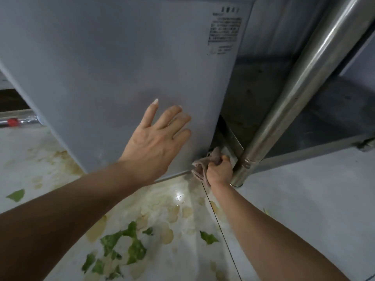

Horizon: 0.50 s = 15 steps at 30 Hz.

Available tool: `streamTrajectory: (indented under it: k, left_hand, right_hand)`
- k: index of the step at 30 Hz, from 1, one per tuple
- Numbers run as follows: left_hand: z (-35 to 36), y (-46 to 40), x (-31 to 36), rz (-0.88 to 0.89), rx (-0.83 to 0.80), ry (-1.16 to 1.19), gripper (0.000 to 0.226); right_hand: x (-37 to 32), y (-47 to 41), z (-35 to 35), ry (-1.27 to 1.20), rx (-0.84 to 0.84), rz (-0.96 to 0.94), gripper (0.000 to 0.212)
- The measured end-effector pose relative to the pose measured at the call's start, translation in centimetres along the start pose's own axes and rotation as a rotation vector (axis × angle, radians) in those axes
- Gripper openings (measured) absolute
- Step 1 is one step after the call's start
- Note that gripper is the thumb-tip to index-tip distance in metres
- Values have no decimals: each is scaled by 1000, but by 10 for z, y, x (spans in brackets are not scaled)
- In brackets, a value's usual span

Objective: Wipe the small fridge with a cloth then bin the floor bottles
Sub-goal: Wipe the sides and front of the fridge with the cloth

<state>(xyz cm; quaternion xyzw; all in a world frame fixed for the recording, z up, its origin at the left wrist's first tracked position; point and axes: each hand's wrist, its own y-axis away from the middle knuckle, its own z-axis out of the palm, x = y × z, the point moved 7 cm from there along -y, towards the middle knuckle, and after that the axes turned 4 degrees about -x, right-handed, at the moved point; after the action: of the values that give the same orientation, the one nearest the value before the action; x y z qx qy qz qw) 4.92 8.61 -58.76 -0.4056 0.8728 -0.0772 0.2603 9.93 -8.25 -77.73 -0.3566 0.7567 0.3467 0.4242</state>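
Fridge (pixel 121 57) corner is getting the cloth (pixel 199 169), which the right hand (pixel 220 171) is gripping in a closed fist; beside it the left hand (pixel 156 138) is pressing flat, fingers straight. Below, stained floor (pixel 182 199) is holding leaf scraps (pixel 121 246); a steel leg (pixel 294 88) is standing just right.

Grey small fridge (pixel 113 63) side panel (printed label upper right), crumpled pinkish cloth (pixel 203 169) at its lower corner

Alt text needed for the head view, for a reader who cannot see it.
A person's right hand grips a cloth at the lower right corner of a small grey fridge, while the left hand presses flat on its side. Green scraps and stains litter the floor.
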Motion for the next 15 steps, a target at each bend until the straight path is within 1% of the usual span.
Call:
streamTrajectory:
  k: [3, 5, 6, 8, 11, 12, 15]
  left_hand:
    - [9, -11, -3, 15, 38, -101, 42]
    - [16, -15, -10, 8, 43, -154, 45]
    - [20, -15, -14, 9, 46, -179, 46]
    - [25, -14, -18, 27, 62, -230, 49]
    - [26, -14, -19, 29, 98, -268, 54]
    - [26, -14, -18, 29, 102, -279, 52]
    - [24, -15, -15, 25, 100, -301, 45]
  right_hand:
    - [14, -18, 14, 50, -58, 0, 42]
    - [23, -29, 26, 119, -135, -21, 40]
    - [27, -36, 31, 115, -170, -30, 38]
    - [35, -46, 40, 19, -244, -1, 35]
    - [48, -58, 49, -103, -322, 103, 56]
    - [51, -61, 51, -129, -327, 119, 58]
    - [51, -63, 53, -159, -294, 101, 52]
